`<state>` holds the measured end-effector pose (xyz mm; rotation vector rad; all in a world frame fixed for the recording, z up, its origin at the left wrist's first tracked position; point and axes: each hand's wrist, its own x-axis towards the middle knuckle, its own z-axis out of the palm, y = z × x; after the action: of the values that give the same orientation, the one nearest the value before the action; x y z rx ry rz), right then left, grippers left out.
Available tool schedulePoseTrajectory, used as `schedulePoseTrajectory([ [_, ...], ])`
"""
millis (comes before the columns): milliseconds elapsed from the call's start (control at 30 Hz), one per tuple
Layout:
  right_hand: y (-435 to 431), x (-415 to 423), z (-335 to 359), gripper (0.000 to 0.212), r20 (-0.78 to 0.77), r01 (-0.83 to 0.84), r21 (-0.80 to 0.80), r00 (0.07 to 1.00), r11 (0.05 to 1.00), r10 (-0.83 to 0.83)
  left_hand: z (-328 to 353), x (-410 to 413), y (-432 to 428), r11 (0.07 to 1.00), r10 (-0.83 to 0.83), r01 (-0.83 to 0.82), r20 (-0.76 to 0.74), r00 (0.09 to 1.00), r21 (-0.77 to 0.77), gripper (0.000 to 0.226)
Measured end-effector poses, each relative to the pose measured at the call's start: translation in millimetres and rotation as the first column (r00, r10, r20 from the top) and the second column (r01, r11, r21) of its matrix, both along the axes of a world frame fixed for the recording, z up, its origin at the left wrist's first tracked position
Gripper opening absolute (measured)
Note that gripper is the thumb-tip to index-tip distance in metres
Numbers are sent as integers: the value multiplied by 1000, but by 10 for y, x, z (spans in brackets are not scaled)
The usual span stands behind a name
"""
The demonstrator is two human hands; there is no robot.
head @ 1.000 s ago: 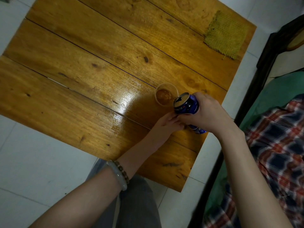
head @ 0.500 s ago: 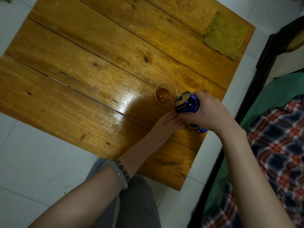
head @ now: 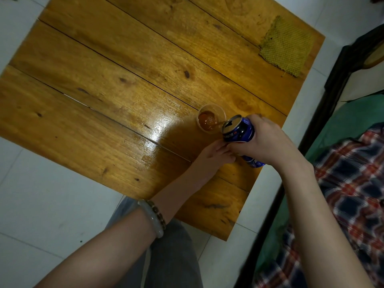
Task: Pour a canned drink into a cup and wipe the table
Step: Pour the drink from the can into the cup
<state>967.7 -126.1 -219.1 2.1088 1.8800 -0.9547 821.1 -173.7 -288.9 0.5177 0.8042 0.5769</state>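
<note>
A blue drink can (head: 239, 129) is tilted on its side with its opened top facing a small clear cup (head: 207, 110). My right hand (head: 268, 140) grips the can round its body from the right. A thin brown stream runs from the can's mouth into the cup, which holds brown liquid and stands on the wooden table (head: 104, 90). My left hand (head: 207, 156) lies low over the table just below the can, its fingers stretched toward the can's underside and the fingertips hidden under my right thumb. A yellow-green woven cloth (head: 286, 46) lies flat at the table's far right corner.
To the right of the table stands a dark wooden frame (head: 332, 90), with green fabric (head: 357, 119) and a plaid blanket (head: 353, 183) beyond it. White floor tiles (head: 41, 204) surround the table. My grey-trousered knee (head: 172, 256) is under the near edge. Two bracelets (head: 154, 217) circle my left wrist.
The can has tipped a little further toward the cup and a brown stream now runs into it. Both hands stay where they were.
</note>
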Motion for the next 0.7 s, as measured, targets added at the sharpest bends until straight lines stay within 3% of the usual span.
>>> schedulePoseTrajectory([
  [467, 14, -38, 101, 66, 4, 0, -1, 1000, 1000, 0, 120, -37, 25, 998, -43, 45, -44, 998, 35, 53],
  [600, 31, -51, 168, 67, 7, 2, 1, 1000, 1000, -2, 168, -37, 48, 995, -83, 88, -115, 990, 37, 34],
  [700, 41, -52, 200, 71, 20, -4, 6, 1000, 1000, 4, 185, -39, 41, 996, -52, 61, -127, 991, 69, 46],
])
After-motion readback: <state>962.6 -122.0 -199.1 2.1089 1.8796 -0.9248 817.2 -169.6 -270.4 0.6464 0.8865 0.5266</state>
